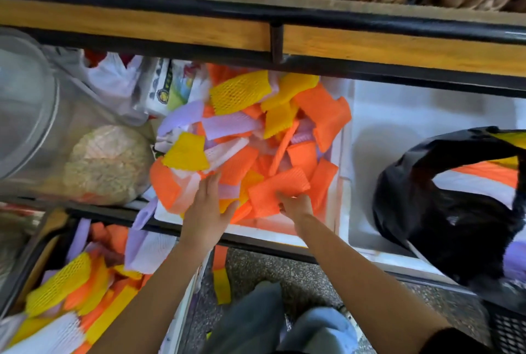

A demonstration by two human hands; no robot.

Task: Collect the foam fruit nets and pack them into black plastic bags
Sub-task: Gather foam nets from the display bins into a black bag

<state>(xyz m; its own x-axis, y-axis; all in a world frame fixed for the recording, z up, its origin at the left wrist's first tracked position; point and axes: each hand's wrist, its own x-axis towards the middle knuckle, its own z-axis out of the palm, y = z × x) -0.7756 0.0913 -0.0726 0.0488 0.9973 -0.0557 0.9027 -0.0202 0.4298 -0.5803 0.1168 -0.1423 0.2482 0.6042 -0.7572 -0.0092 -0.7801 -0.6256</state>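
Note:
A heap of orange, yellow, lilac and white foam fruit nets (256,131) fills a white foam box (338,211) on the lower shelf. My left hand (209,203) lies flat on the near side of the heap with straight fingers. My right hand (294,205) grips an orange net (277,188) at the heap's front edge. A black plastic bag (444,211) stands open to the right in a second white box, with orange, white and yellow nets showing inside. More nets (85,282) fill a crate at lower left.
A wood-and-black shelf rail (273,35) runs across above the box, with bins of nuts and beans behind it. A round netted bundle (108,166) and a clear plastic lid (25,103) sit left. Two nets (221,279) lie on the speckled floor by my knees.

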